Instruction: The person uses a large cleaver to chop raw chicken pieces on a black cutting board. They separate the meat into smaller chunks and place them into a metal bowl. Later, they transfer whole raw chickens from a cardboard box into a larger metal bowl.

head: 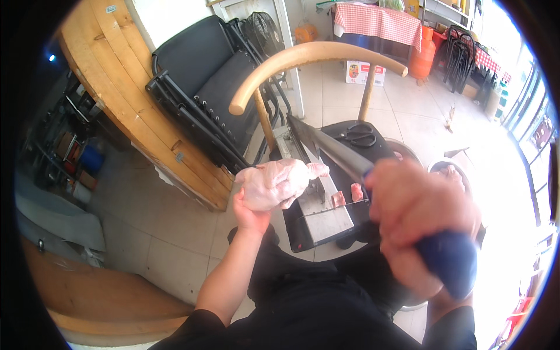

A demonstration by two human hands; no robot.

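Note:
My left hand (253,214) holds a plucked whole bird (275,181), probably a chicken, from below and behind. Its neck (318,169) points right, over the metal base (328,225) of a lever-type bone cutter. My right hand (420,214), blurred and close to the camera, is wrapped around the blue handle (450,262) of the cutter. From there the raised blade (334,151) slants away toward the far end of the base. Two short cut pieces of meat (338,199) (356,192) lie near the right edge of the base.
Black-handled scissors (359,134) lie on the black chair seat (337,129), below a curved wooden backrest (315,54). Metal bowls (468,173) with meat stand at the right. A folded black recliner (205,83) leans by a wooden post (144,113). An orange gas cylinder (422,57) stands farther back.

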